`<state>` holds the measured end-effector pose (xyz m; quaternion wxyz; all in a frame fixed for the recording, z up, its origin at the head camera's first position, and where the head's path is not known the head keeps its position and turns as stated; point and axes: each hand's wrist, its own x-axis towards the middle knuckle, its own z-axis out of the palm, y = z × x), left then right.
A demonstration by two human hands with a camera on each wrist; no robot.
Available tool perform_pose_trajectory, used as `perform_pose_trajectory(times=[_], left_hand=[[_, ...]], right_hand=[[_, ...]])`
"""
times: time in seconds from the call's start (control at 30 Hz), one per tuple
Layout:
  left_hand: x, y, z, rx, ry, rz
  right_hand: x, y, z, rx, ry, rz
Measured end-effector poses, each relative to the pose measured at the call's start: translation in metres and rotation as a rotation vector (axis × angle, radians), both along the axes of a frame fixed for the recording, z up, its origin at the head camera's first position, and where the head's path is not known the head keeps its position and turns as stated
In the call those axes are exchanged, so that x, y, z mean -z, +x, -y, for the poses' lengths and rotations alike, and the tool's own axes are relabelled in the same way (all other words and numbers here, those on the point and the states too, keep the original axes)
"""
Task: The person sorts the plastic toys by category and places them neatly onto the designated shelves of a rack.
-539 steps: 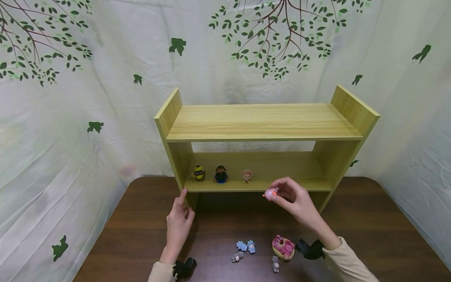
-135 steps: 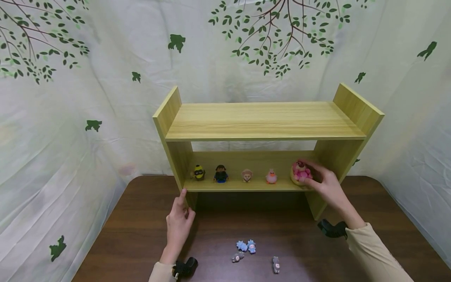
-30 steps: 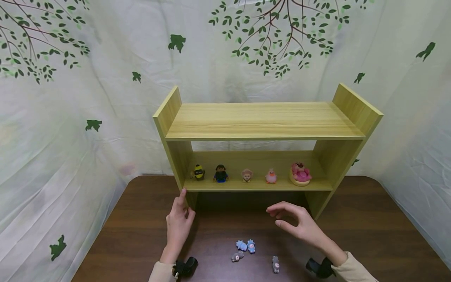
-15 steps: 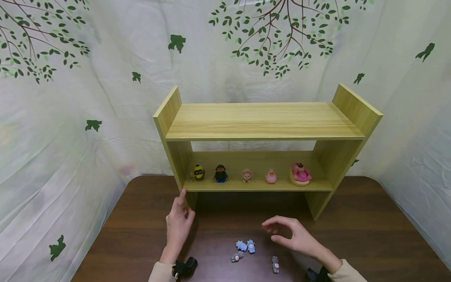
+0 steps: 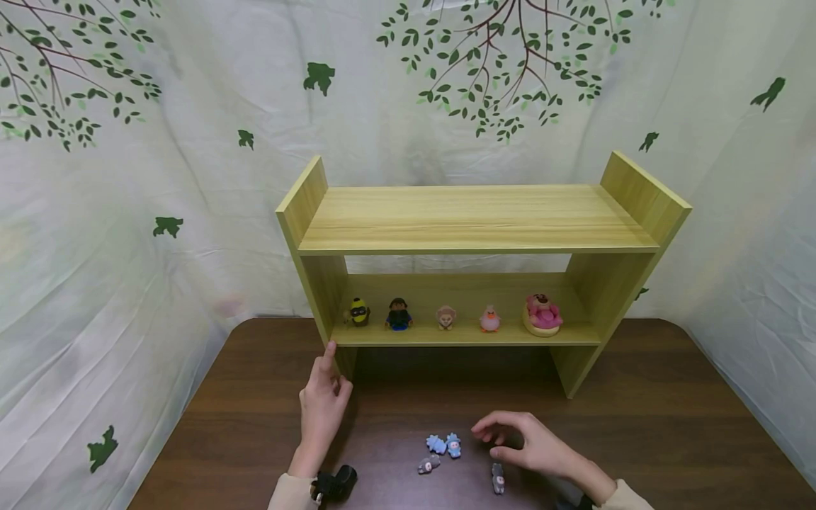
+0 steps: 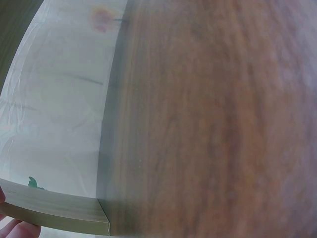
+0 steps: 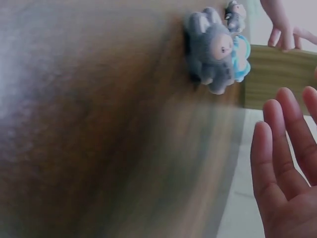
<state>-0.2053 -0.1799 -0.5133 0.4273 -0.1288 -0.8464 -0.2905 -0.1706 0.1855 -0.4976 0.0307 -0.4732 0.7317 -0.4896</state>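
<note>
My left hand (image 5: 324,411) holds the lower front edge of the left side panel of a small wooden shelf (image 5: 478,219); in the left wrist view fingertips (image 6: 25,230) show on both faces of the panel. Above the tabletop, my right hand (image 5: 525,443) hovers with relaxed, parted fingers and holds nothing. Just below its thumb lies a grey figurine (image 5: 498,479) with long ears, large in the right wrist view (image 7: 213,52). To its left lie another grey figurine (image 5: 429,464) and two light-blue ones, a left one (image 5: 436,444) and a right one (image 5: 453,445).
Along the middle board stand a yellow-and-black figurine (image 5: 360,312), a dark-haired one in blue (image 5: 399,315), a small pinkish one (image 5: 445,318), a pink duck (image 5: 490,320) and a pink bear in a round base (image 5: 542,316). The shelf stands on a brown table (image 5: 255,397).
Since the oldest frame, the pink duck and then the pink bear have come to stand on the middle board. My right hand has come down toward the grey figurine; the left hand stays put.
</note>
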Motion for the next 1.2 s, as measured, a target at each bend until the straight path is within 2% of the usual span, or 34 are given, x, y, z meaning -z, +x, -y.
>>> perform_pose_trajectory(times=[0.1,0.33,0.43,0.77,1.03,1.2], left_hand=[[0.001,-0.001,0.0,0.007,0.006,0.01],[0.003,-0.001,0.001,0.015,0.014,0.025],[0.003,-0.001,0.001,0.013,0.013,0.02],[0.002,-0.001,0.0,0.011,0.014,0.016],[0.0,0.0,-0.001,0.002,0.005,-0.008],[-0.001,0.0,-0.001,-0.001,0.003,-0.012]], right_hand=[[0.004,0.001,-0.001,-0.017,0.021,0.013],[0.008,0.004,-0.004,-0.03,0.116,0.177],[0.009,0.005,-0.005,-0.031,0.154,0.211],[0.015,0.006,-0.003,-0.034,0.229,0.178],[0.014,0.007,-0.003,-0.062,0.238,0.205],[0.012,0.008,-0.001,-0.047,0.256,0.192]])
